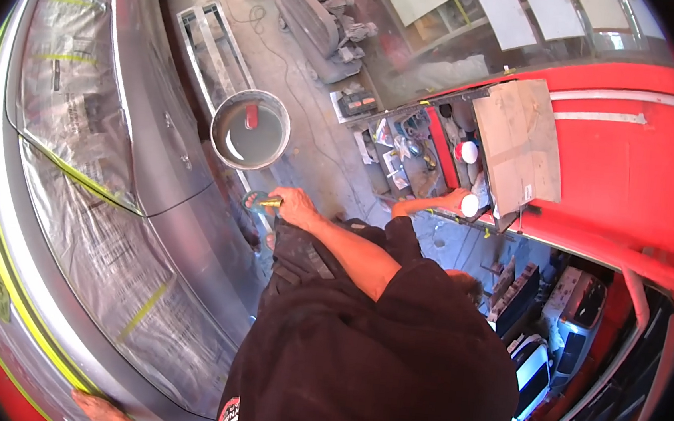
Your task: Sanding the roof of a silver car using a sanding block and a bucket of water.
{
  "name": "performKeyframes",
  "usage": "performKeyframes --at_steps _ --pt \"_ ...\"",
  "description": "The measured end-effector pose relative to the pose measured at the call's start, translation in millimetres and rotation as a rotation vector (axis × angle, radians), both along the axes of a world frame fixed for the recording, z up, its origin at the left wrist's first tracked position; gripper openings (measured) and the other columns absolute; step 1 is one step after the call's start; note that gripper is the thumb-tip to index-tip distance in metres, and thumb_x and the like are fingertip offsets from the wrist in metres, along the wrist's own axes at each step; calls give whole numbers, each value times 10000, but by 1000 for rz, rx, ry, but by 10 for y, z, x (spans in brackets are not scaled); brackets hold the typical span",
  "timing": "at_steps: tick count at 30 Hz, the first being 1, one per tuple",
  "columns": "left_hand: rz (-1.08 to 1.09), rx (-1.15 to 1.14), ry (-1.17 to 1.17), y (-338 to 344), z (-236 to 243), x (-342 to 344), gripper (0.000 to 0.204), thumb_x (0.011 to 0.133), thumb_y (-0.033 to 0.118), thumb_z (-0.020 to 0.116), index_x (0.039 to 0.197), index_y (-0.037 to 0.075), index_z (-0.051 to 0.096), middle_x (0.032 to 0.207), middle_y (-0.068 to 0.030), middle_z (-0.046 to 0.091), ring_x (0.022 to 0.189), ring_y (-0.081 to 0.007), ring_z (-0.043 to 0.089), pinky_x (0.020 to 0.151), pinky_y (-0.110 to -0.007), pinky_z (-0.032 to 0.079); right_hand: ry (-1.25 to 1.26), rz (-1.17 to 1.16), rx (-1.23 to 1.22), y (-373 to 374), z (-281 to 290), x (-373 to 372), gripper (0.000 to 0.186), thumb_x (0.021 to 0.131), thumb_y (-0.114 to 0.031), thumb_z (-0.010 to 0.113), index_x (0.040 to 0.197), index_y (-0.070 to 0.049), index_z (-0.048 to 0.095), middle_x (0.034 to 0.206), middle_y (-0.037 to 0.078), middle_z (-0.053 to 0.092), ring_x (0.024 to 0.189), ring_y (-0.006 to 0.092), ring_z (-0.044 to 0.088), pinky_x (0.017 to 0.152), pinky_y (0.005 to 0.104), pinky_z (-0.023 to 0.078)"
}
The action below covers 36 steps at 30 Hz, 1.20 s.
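Observation:
My left hand (97, 409) lies with fingers extended on the edge of a grey car body, by a yellow-green tape strip (36, 349). My right hand (297, 207) is closed around a short yellow-and-black stick-like tool (270, 201). Just past that hand is a round teal-grey thing (256, 203); I cannot tell whether it joins the tool. Farther off stands a round bucket (216, 142) of grey liquid, with a red block (251, 116) in it. Clear plastic film (92, 261) covers much of the car, close on my left.
A co-worker's hand (454, 199) reaches toward a white-topped container (470, 206) on a cluttered cart (444, 136) at right. Cardboard (519, 146) leans there beside a red panel (630, 156). A metal frame (208, 35) and a dusty motorised machine (317, 28) stand far ahead, near a cable.

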<state>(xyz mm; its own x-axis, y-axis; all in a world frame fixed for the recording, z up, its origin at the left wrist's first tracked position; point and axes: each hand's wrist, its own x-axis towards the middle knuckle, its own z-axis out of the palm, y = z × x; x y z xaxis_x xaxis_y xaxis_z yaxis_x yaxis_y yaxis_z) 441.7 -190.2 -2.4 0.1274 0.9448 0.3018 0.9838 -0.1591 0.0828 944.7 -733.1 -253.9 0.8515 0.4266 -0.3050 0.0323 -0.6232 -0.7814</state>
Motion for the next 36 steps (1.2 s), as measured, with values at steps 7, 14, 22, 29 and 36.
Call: performKeyframes --at_steps 7,14,22,29,36 --pt "23 34 91 109 38 -276 589 1097 546 363 1396 127 651 1381 -90 670 1231 -343 641 1019 -399 507 -1 58 -25 79 -183 -22 213 862 -64 635 1037 -84 755 900 234 727 875 443 703 761 488 548" --pt "-2 32 86 173 -24 -372 580 1113 503 355 1382 85 654 1381 -89 671 1250 -328 633 1027 -386 506 7 47 20 207 4 -39 236 872 -33 561 1014 -84 743 938 255 717 931 463 687 799 524 531" --pt "-24 38 -21 378 71 -564 611 1081 557 381 1375 98 657 1319 -154 690 1166 -390 646 995 -436 501 54 -69 -10 158 16 79 211 880 -83 584 1033 -69 728 961 252 718 935 463 684 812 526 533" --pt "-127 108 856 203 121 57 533 1034 256 494 1484 -27 453 1363 -180 570 1123 -274 582 896 -411 513 79 -232 -18 -129 31 100 224 860 -124 619 1042 -61 733 951 247 723 920 450 698 824 520 542" --pt "-57 152 1033 355 52 -145 717 995 389 617 1528 -35 392 1351 -211 571 1026 -254 592 815 -397 519 58 -322 -19 -436 22 -48 235 860 -135 612 1047 -53 728 949 234 728 923 444 697 826 511 544"
